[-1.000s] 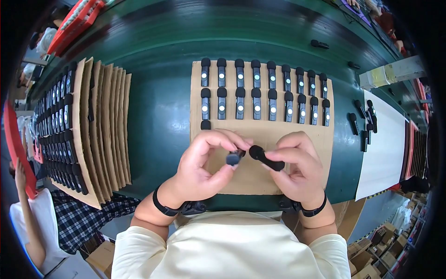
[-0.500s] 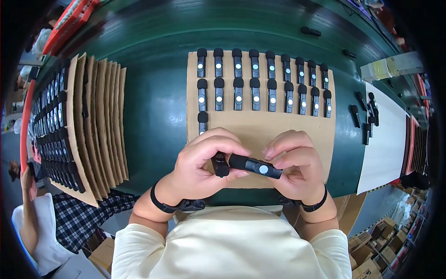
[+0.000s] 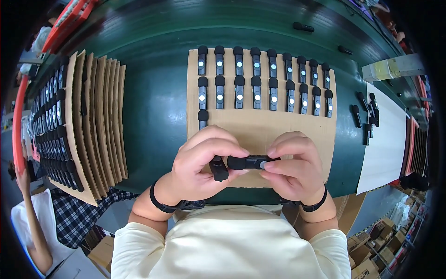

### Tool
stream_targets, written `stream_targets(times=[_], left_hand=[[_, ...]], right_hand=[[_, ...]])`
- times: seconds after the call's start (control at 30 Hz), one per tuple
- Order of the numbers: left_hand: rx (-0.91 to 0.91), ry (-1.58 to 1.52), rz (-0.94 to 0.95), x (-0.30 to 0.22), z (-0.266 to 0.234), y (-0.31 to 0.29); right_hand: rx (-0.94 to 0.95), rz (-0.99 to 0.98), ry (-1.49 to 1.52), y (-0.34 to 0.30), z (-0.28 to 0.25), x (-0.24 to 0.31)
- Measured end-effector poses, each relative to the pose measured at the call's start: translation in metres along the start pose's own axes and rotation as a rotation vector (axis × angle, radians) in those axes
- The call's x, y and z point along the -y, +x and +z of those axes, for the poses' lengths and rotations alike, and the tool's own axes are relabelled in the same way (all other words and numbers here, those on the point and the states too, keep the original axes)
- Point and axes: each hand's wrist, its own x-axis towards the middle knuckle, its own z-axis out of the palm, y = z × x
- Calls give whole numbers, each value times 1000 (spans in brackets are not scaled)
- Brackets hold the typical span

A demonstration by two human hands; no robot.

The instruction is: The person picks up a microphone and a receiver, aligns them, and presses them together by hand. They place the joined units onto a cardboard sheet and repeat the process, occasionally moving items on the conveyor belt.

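Note:
My left hand (image 3: pixel 200 163) and my right hand (image 3: pixel 299 162) are both closed on one small black clip-on microphone (image 3: pixel 253 162) with a foam windscreen. It lies almost level, foam end to the left. My right fingertips pinch its other end and partly cover its pale round dot. A second small black piece, seemingly another microphone (image 3: pixel 218 169), is held lower in my left hand, partly hidden by the fingers. Just beyond my hands lies a cardboard sheet (image 3: pixel 297 128) with two full rows of similar microphones (image 3: pixel 256 93) and a single one (image 3: pixel 203 120) starting a third row.
Upright cardboard sheets (image 3: pixel 104 121) stand at the left beside boards full of microphones (image 3: pixel 51 111). Loose microphones (image 3: pixel 367 111) lie right, near a white sheet (image 3: pixel 385 135); others (image 3: pixel 303 27) lie farther back on the green table (image 3: pixel 153 107). A person's arm (image 3: pixel 35 218) shows at left.
The held microphone has turned from sloping down rightward to nearly level, and my right fingers have closed over its end. At the left, the other person's arm has shifted.

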Motion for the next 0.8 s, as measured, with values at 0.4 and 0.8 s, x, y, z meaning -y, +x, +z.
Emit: stream_targets(times=[0.4,0.8], left_hand=[[-38,174,157,4,1,3],[-100,-55,-64,2,-4,-1]], right_hand=[[17,23,-151,2,2,-3],[-115,251,-45,34,-61,-12]])
